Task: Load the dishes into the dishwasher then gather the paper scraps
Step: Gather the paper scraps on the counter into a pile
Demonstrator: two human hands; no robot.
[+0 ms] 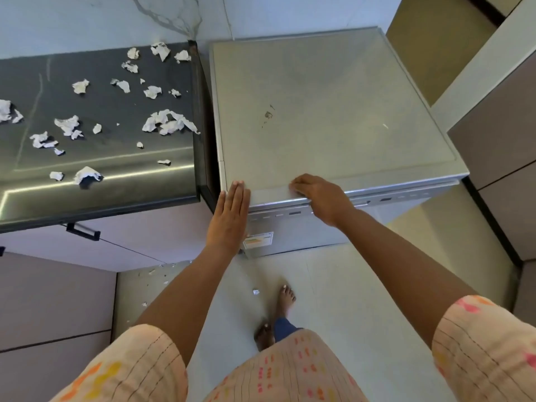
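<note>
The silver dishwasher (319, 111) stands in the middle with its door shut against the top. My left hand (229, 219) lies flat with fingers together against the door's upper left corner. My right hand (322, 198) rests curled over the front edge of the top, above the control strip, holding nothing. Several crumpled white paper scraps (165, 123) lie scattered on the dark counter (110, 158) to the left. No dishes are in view.
A few small paper scraps (256, 291) lie on the pale floor by my bare feet. Cabinet fronts with a dark handle (82, 231) run under the counter. Beige cabinets stand to the right of the dishwasher.
</note>
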